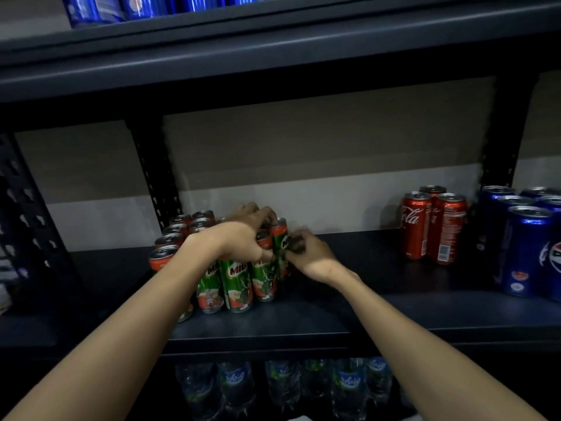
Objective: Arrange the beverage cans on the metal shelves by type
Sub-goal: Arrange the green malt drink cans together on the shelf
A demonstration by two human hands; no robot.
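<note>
The fingers point(267, 215) of the left hand point(243, 235) curl down over the tops of the green Milo cans point(238, 284), the thumb pressed low against the front of the cluster, so that hand is gripping the cans from above. The right hand point(306, 256) comes in from the other side, its fingers bent around the side of the rightmost Milo can point(280, 238), which stands upright at the edge of the group; the fingertips are blurred, so exactly how they lie is hard to tell. The Milo cans stand tight together, touching one another, on the left part of the middle shelf point(349, 305), a dark metal board. Just behind and to the left of them runs a double row of cans with silver tops and red rims point(174, 238), reaching back toward the perforated upright post point(158, 177). Both bare forearms stretch in from the lower corners and meet over the cluster. Well apart, on the right part of the same shelf, three red Coca-Cola cans point(432, 226) stand upright in a small group, and just beside those, at the far right, a group of blue Pepsi cans point(525, 247) runs to the edge of view. More blue cans point(121, 7) sit on the shelf above, at the top left. Below the middle shelf, clear water bottles point(346, 387) with blue labels stand side by side in the dimness.
</note>
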